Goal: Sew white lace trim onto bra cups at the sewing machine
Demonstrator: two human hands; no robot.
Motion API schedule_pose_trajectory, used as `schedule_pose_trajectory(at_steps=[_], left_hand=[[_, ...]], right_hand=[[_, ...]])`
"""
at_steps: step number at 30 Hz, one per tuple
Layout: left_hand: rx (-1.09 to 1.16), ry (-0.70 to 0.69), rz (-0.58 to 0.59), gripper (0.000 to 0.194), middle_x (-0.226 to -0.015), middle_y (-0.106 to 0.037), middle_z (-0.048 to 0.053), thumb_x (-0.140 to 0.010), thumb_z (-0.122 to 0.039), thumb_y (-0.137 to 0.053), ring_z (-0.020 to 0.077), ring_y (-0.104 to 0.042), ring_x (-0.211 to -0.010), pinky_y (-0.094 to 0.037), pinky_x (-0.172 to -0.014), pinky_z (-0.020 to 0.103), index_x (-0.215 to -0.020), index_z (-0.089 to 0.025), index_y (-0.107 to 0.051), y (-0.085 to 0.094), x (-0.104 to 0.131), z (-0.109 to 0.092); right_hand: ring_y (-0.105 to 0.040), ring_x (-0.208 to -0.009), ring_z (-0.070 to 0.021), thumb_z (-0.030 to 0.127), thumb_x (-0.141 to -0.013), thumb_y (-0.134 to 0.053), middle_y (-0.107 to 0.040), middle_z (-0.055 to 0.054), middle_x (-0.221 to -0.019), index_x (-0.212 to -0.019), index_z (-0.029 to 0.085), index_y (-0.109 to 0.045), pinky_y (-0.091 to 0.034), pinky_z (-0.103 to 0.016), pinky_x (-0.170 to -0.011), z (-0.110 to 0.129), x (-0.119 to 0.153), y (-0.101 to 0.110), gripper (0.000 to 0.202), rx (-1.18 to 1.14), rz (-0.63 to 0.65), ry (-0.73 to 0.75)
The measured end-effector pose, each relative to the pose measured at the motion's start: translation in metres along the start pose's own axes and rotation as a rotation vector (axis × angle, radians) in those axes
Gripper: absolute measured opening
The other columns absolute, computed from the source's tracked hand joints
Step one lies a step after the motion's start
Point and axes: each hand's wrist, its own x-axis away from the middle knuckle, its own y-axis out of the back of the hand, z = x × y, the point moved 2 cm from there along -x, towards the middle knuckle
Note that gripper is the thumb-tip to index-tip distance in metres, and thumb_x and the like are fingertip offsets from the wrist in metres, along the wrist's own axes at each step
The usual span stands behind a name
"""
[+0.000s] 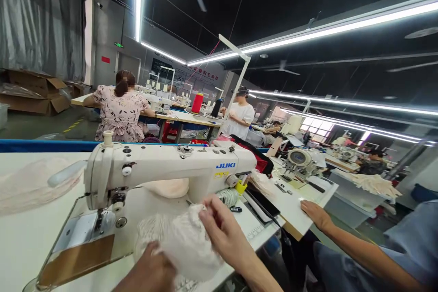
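A bunched piece of white fabric (191,237), gathered into folds, is held above the table in front of the sewing machine (171,164). My right hand (222,230) pinches its upper right edge between thumb and fingers. At the fabric's lower left my left hand (152,264) is curled against it, blurred by motion, its fingertips hidden. Cream stringy material (150,228) lies just behind the fabric. To the left of my hands are the needle area and a brown plate (80,255) on the machine bed.
Pale fabric (34,182) lies left of the machine. A roll of pale cord (228,197), a yellow holder (241,187) and a black phone-like slab (262,203) sit to the right. Another person's hand (316,214) rests on the neighbouring table. Other people work behind.
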Motion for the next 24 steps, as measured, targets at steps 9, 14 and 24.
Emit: schedule_pose_trajectory(at_steps=[9, 14, 24], left_hand=[[1.023, 0.844, 0.165, 0.057, -0.066, -0.059, 0.002, -0.081, -0.069, -0.048, 0.0151, -0.055, -0.06, -0.044, -0.055, 0.024, -0.086, -0.014, -0.06, 0.035, -0.005, -0.014], [0.895, 0.959, 0.259, 0.048, -0.065, -0.044, -0.003, -0.074, -0.064, -0.061, 0.0128, -0.039, -0.063, -0.032, -0.058, 0.022, -0.067, -0.017, -0.051, 0.083, 0.045, -0.045], [0.713, 1.15, 0.584, 0.035, -0.066, -0.048, -0.003, -0.08, -0.051, -0.052, 0.0153, -0.044, -0.066, -0.031, -0.058, 0.022, -0.072, -0.018, -0.058, 0.123, 0.108, -0.077]], right_hand=[[-0.034, -0.055, -0.0093, 0.037, -0.088, -0.052, -0.039, 0.005, -0.063, -0.085, 0.018, -0.049, -0.028, -0.02, -0.051, 0.021, 0.034, -0.035, 0.02, -0.807, 0.117, -0.211], [-0.032, -0.054, -0.0082, 0.018, -0.08, -0.049, -0.042, 0.006, -0.064, -0.089, 0.018, -0.054, -0.026, -0.019, -0.049, 0.047, 0.06, -0.061, 0.01, -0.93, 0.446, -0.166], [-0.052, -0.086, -0.0165, 0.031, -0.075, -0.072, -0.059, 0.001, -0.091, -0.106, 0.026, -0.062, -0.038, -0.024, -0.077, 0.084, 0.122, -0.093, 0.033, -0.843, 0.731, -0.27]])
